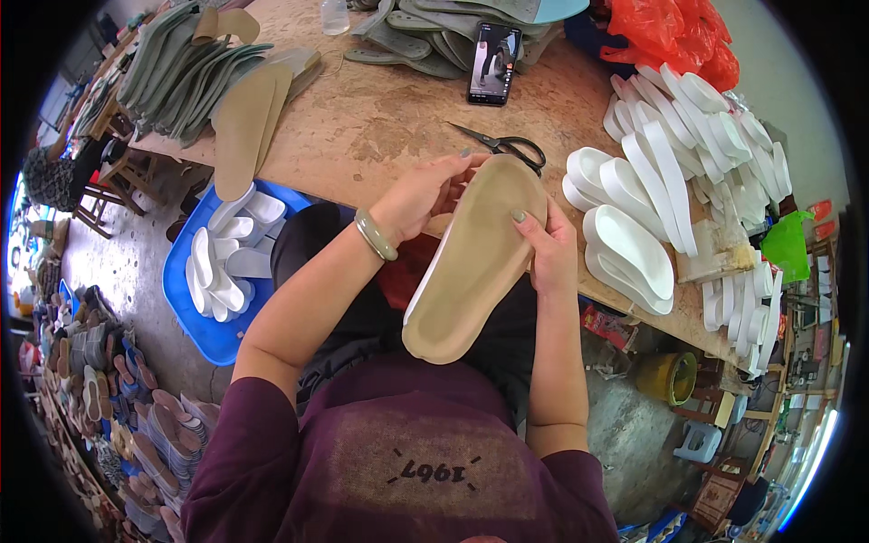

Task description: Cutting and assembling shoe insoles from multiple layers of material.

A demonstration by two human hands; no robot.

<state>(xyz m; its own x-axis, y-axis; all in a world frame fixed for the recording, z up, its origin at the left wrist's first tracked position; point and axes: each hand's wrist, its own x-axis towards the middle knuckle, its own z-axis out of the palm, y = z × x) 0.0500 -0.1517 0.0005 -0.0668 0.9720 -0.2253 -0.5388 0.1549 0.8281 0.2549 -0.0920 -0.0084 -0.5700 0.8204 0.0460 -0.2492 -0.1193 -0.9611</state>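
so both hands are on one tan insole (471, 262) over the lap, left hand (425, 195) gripping its toe end, right hand (548, 244) pinching the side. white soles (634, 244) piled on the table (380, 118), looks like plenty left

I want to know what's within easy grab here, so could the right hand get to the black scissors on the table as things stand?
Probably yes, once it lets go. The scissors lie on the bare wooden table just beyond the tan insole, with nothing between. But the right hand and left hand both grip that insole.
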